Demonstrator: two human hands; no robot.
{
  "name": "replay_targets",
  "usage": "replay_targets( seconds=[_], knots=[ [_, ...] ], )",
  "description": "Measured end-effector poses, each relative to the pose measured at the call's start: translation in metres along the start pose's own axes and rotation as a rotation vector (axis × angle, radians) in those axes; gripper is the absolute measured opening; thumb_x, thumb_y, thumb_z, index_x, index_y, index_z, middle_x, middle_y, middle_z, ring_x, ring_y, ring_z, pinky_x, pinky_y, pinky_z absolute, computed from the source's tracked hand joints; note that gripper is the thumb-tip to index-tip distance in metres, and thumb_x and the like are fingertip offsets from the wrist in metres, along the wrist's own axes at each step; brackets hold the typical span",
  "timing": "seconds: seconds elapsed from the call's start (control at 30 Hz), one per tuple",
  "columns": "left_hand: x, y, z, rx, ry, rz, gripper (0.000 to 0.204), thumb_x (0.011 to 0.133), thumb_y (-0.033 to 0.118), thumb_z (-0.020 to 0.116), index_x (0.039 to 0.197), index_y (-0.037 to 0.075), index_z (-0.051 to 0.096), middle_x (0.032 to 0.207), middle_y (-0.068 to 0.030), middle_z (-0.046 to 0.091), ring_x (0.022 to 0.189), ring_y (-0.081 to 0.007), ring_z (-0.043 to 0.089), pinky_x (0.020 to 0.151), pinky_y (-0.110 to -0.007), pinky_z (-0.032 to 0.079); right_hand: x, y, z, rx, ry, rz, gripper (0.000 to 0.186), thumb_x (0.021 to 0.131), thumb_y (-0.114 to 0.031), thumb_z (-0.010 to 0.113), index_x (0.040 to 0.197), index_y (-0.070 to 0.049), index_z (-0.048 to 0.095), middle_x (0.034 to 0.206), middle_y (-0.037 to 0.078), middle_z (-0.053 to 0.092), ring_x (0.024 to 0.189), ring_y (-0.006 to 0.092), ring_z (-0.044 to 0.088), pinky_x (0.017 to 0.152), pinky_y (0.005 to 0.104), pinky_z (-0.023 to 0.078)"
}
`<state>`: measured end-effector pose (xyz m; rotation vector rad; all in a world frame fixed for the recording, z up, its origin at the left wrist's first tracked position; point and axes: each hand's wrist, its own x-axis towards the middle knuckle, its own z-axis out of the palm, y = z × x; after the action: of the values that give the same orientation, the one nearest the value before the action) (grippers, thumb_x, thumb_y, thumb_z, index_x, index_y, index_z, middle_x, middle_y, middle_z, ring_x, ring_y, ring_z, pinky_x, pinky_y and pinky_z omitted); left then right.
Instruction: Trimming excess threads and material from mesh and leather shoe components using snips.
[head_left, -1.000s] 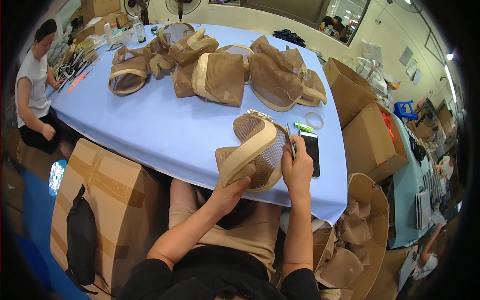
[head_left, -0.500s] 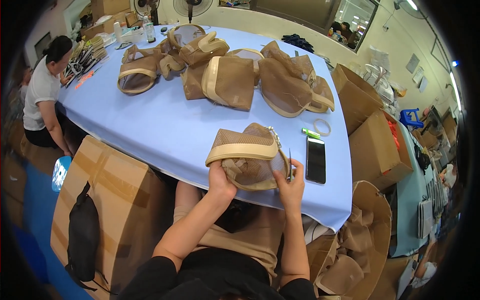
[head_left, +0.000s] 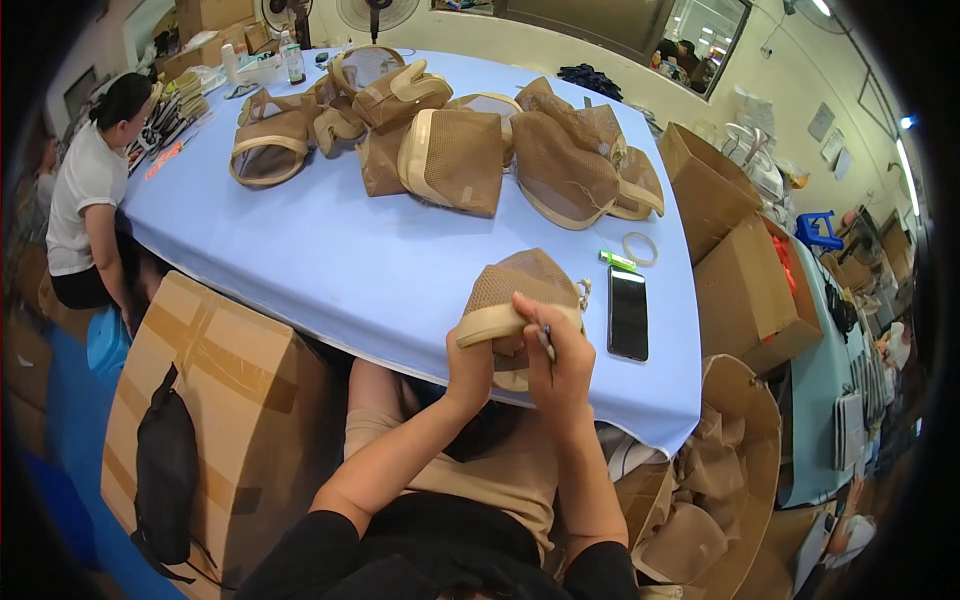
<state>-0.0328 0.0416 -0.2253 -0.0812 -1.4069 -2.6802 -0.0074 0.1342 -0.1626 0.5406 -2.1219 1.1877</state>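
A brown mesh bag [head_left: 497,287] with beige trim is held over the near edge of the blue-covered table. My left hand [head_left: 470,368] is closed on its left side, fingers partly hidden behind the trim. At the right end of the trim, my right hand [head_left: 560,355] pinches the edge with thumb and finger. A slim pair of metal thread snips [head_left: 547,343] sits within that same hand, mostly covered by the fingers. Past the hands, several similar mesh bags [head_left: 455,155] lie heaped across the table's far half.
Right of my hands lie a black phone [head_left: 628,313], a green lighter-like object [head_left: 617,260] and a tape ring [head_left: 640,249]. An open carton [head_left: 765,440] of brown mesh pieces stands at lower right, a taped carton [head_left: 215,370] at left. A person [head_left: 95,190] sits at the table's left end.
The mesh bag has turned and shifted slightly right. My right hand has moved from its right side up onto the trim, and my left hand has come closer to it.
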Motion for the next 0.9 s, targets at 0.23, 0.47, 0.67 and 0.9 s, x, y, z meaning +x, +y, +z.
replay_targets(
  seconds=[0.23, 0.47, 0.67, 0.9],
  knots=[
    [-0.002, -0.017, -0.010, 0.262, -0.141, -0.107, 0.028, 0.089, 0.024, 0.048, 0.089, -0.002, 0.059, 0.078, -0.0017, 0.057, 0.071, -0.0062, 0.049, 0.061, -0.022, 0.042, 0.035, 0.024, 0.006, -0.025, -0.002, -0.100, 0.018, 0.085, -0.005, 0.047, 0.098, 0.001, 0.057, 0.096, 0.014, 0.062, 0.084, 0.0260, 0.060, 0.076, 0.0291, 0.045],
    [0.004, 0.010, 0.003, -0.357, -0.270, -0.373, 0.063, 0.090, 0.052, 0.020, 0.124, 0.002, 0.036, 0.118, -0.0100, 0.048, 0.107, -0.0213, 0.048, 0.090, -0.035, 0.040, 0.046, 0.043, 0.001, 0.336, -0.212, 0.346, 0.023, 0.089, -0.009, 0.043, 0.103, 0.003, 0.055, 0.101, 0.010, 0.061, 0.086, 0.0147, 0.060, 0.078, 0.0265, 0.045],
    [0.010, 0.014, 0.003, -0.535, -0.326, -0.359, 0.071, 0.088, 0.057, 0.012, 0.125, 0.002, 0.035, 0.122, -0.0114, 0.046, 0.111, -0.0233, 0.046, 0.094, -0.037, 0.037, 0.012, 0.072, 0.002, 0.651, -0.235, 0.258, 0.034, 0.091, -0.019, 0.042, 0.112, 0.007, 0.048, 0.119, 0.019, 0.049, 0.104, 0.0251, 0.053, 0.088, 0.0346, 0.042],
    [0.000, 0.015, 0.011, -0.417, -0.358, -0.324, 0.066, 0.090, 0.052, 0.014, 0.124, 0.000, 0.036, 0.122, -0.0122, 0.046, 0.113, -0.0216, 0.044, 0.096, -0.034, 0.034, 0.004, 0.057, -0.020, 1.037, 0.033, 0.373, 0.037, 0.091, -0.025, 0.042, 0.111, 0.005, 0.046, 0.120, 0.020, 0.048, 0.106, 0.0275, 0.052, 0.086, 0.0354, 0.044]
  ],
)
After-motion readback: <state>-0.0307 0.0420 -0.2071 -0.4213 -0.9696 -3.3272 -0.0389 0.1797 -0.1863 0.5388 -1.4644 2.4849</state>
